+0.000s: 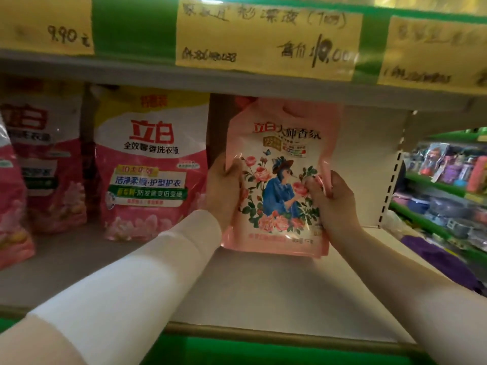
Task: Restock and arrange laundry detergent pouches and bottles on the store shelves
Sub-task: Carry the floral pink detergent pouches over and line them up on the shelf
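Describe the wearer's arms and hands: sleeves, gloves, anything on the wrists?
The left hand and right hand are bare: no gloves, rings or watch visible. The left arm wears a plain white long sleeve ending at the wrist, with a faint seam line across it lower down. The right forearm shows no cuff at the wrist; whether a sleeve starts further up is unclear.

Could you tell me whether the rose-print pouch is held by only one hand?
No, the left hand and right hand each grip a side of the rose-print pouch.

L arm: plain white sleeve (137, 280), cuff at wrist.
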Motion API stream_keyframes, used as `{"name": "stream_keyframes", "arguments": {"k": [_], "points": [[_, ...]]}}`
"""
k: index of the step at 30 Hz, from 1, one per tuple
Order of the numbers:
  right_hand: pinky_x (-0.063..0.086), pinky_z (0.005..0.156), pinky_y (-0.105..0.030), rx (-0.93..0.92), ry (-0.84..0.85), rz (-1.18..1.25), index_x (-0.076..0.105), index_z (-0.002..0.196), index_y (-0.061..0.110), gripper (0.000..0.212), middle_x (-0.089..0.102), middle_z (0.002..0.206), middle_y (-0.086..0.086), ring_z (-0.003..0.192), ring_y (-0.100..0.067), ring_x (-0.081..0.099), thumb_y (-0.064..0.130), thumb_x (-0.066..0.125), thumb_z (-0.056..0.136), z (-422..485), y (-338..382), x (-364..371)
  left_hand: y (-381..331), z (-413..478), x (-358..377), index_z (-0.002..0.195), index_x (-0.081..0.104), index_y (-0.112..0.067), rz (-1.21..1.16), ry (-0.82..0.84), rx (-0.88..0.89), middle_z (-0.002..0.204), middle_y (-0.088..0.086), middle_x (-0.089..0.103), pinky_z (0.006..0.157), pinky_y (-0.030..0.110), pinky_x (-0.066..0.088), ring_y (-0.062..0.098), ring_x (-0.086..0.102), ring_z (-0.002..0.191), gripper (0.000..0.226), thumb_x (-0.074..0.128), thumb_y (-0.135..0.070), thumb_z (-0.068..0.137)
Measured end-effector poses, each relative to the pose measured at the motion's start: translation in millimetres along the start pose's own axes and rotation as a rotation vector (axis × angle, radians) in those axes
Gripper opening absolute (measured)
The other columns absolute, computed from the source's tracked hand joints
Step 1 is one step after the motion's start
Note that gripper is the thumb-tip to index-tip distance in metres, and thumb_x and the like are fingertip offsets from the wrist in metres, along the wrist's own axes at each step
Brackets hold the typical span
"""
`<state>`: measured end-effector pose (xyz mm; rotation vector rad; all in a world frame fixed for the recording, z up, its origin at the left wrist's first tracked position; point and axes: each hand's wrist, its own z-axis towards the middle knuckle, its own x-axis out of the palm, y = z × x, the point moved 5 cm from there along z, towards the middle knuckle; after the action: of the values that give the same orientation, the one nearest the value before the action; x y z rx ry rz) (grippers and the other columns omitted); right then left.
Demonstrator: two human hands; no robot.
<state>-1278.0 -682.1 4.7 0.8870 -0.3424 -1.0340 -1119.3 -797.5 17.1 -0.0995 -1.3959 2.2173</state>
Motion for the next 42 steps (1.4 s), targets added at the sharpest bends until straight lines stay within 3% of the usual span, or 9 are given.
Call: {"name": "stream_keyframes", "arguments": {"k": [2, 5, 9, 11, 19, 25, 32, 38, 42], "points": [[0.055, 0.078, -0.038, 0.029, -0.051, 0.002, 0.056, 0.097, 0.017, 0.014, 0.067, 0.093, -0.003, 0.087, -0.022, 0.066, 0.031, 0.055, 0.092, 6.7, -5.6, 3.3, 1.5, 6.2, 1.2, 0.105, 0.056, -0.023, 0.023, 0.005, 0.059, 0.088, -0.003, 0.07, 0.067, 0.027, 0.059, 0.008, 0.07, 0.076, 0.02, 0.039, -0.018, 0.1], [0.054, 0.067, -0.025, 0.068, -0.089, 0.068, 0.057, 0.088, 0.018, 0.017, 0.067, 0.086, -0.004, 0.081, -0.021, 0.066, 0.034, 0.053, 0.093, 7.7, -9.4, 5.1, 5.4, 9.0, 1.1, 0.102, 0.055, -0.031, 0.043, 0.018, 0.11, 0.084, -0.01, 0.069, 0.069, 0.027, 0.058, 0.004, 0.068, 0.075, 0.022, 0.038, -0.017, 0.1], [0.055, 0.063, -0.029, 0.282, -0.123, 0.123, 0.06, 0.076, 0.015, 0.057, 0.07, 0.074, -0.003, 0.069, -0.019, 0.068, 0.067, 0.039, 0.086, -2.8, -18.8, 7.0, 10.9, 3.5, -1.1, 0.103, 0.05, -0.035, 0.118, 0.079, 0.067, 0.089, -0.014, 0.066, 0.064, 0.015, 0.054, -0.006, 0.066, 0.075, 0.008, 0.047, -0.034, 0.096], [0.054, 0.067, -0.033, 0.341, -0.173, 0.127, 0.059, 0.072, 0.014, 0.064, 0.069, 0.074, -0.003, 0.069, -0.02, 0.066, 0.072, 0.036, 0.083, -7.0, -19.7, 10.6, 17.1, -2.2, -3.1, 0.111, 0.051, -0.028, 0.211, 0.035, 0.031, 0.097, -0.008, 0.066, 0.078, 0.025, 0.054, 0.004, 0.067, 0.085, 0.031, 0.053, -0.049, 0.088], [0.036, 0.063, -0.034, 0.29, -0.422, -0.008, 0.039, 0.053, 0.013, 0.059, 0.047, 0.056, -0.004, 0.059, -0.024, 0.046, 0.051, 0.028, 0.097, 1.5, -12.9, 6.9, 20.9, -6.1, 3.7, 0.058, 0.045, -0.024, -0.022, -0.377, 0.12, 0.046, -0.012, 0.046, 0.047, 0.011, 0.035, -0.002, 0.042, 0.046, 0.037, 0.052, -0.03, 0.094], [0.027, 0.05, -0.025, 0.225, -0.402, 0.004, 0.036, 0.056, 0.014, 0.054, 0.042, 0.056, -0.001, 0.052, -0.012, 0.038, 0.046, 0.028, 0.099, -0.3, -9.9, 8.1, 33.2, -2.5, 4.9, 0.086, 0.062, -0.015, -0.049, -0.279, 0.106, 0.078, -0.001, 0.063, 0.076, 0.03, 0.05, 0.012, 0.06, 0.077, 0.026, 0.048, -0.036, 0.095], [0.049, 0.073, -0.037, 0.35, -0.32, 0.084, 0.058, 0.079, 0.012, 0.061, 0.065, 0.08, -0.005, 0.076, -0.021, 0.061, 0.065, 0.029, 0.09, -19.9, -23.9, 11.6, 23.4, -15.1, 2.6, 0.085, 0.058, -0.015, 0.016, -0.232, 0.069, 0.093, 0.013, 0.067, 0.086, 0.045, 0.052, 0.025, 0.065, 0.091, 0.02, 0.051, -0.032, 0.093], [0.053, 0.074, -0.04, 0.407, -0.332, 0.145, 0.057, 0.069, 0.017, 0.056, 0.065, 0.076, -0.004, 0.077, -0.024, 0.064, 0.062, 0.033, 0.091, -17.9, -24.4, 11.3, 25.9, -14.2, 0.7, 0.086, 0.057, -0.019, -0.034, -0.192, 0.036, 0.084, 0.003, 0.067, 0.059, 0.016, 0.053, 0.006, 0.066, 0.069, 0.019, 0.046, -0.031, 0.096], [0.05, 0.068, -0.035, 0.437, -0.312, 0.135, 0.056, 0.067, 0.017, 0.055, 0.062, 0.071, -0.002, 0.073, -0.021, 0.062, 0.062, 0.033, 0.09, -21.1, -22.8, 10.0, 26.3, -17.3, -0.1, 0.088, 0.06, -0.02, -0.047, -0.172, -0.008, 0.087, 0.006, 0.069, 0.069, 0.029, 0.057, 0.016, 0.069, 0.077, 0.019, 0.047, -0.032, 0.096]]}}
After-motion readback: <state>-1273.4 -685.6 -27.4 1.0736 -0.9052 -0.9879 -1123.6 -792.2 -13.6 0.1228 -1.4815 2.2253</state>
